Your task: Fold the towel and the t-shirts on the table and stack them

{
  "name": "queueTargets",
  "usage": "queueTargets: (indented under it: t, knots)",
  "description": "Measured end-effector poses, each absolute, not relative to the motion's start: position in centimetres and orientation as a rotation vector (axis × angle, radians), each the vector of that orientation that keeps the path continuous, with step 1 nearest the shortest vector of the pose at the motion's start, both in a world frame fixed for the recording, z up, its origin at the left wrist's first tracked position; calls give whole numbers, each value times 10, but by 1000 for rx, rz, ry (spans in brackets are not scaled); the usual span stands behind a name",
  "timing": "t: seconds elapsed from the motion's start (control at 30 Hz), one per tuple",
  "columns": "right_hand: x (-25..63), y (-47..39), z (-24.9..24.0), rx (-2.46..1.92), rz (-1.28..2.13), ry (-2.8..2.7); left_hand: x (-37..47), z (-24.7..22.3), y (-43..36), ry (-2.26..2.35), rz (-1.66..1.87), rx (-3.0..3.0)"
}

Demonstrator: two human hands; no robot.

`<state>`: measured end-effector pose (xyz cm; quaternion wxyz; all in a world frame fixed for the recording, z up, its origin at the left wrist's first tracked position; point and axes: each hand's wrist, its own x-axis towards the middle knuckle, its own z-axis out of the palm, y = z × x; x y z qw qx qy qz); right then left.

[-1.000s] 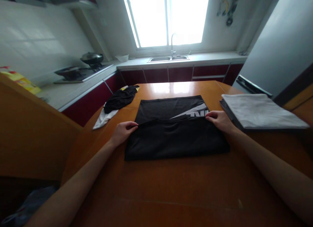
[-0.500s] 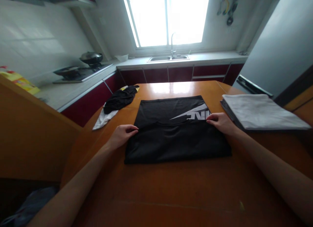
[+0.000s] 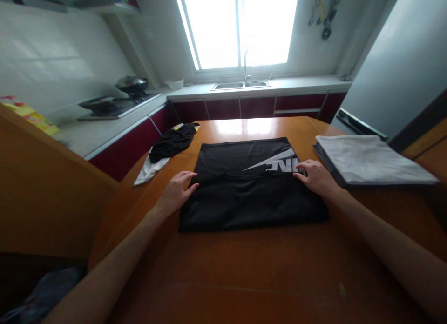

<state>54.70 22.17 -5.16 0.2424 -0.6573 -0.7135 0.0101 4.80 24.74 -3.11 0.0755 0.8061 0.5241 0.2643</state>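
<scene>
The wooden surface [image 3: 244, 268] carries a folded black shirt [image 3: 251, 193] at its centre. A grey folded stack [image 3: 370, 158] lies at 2 o'clock. Left hand [image 3: 176, 193] at 9 and right hand [image 3: 314, 177] at 3 rest flat, fingers spread, gripping nothing.

Black shirt [image 3: 244, 189] with a white logo on an orange-brown table [image 3: 244, 268].
Beside it lie a pale grey folded cloth [image 3: 370, 158] and a black-and-white bundle of clothes [image 3: 167, 147]; the cabinets [image 3: 258, 106] are dark red.
</scene>
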Motion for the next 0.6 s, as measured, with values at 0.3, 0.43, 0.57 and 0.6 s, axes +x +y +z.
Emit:
queueTargets:
  t: [0.3, 0.43, 0.57, 0.6]
  knots:
    - [440, 158, -49, -1539, -6, -2224, 127, -42, 183, 1345, 327, 2707]
    - [431, 147, -67, -1617, 80, -2355, 119, -54, 182, 1426, 184, 2675]
    - [449, 148, -73, -1700, 77, -2336, 111, -55, 183, 1456, 171, 2675]
    - [455, 147, -74, -1720, 71, -2324, 111, -54, 183, 1456, 177, 2677]
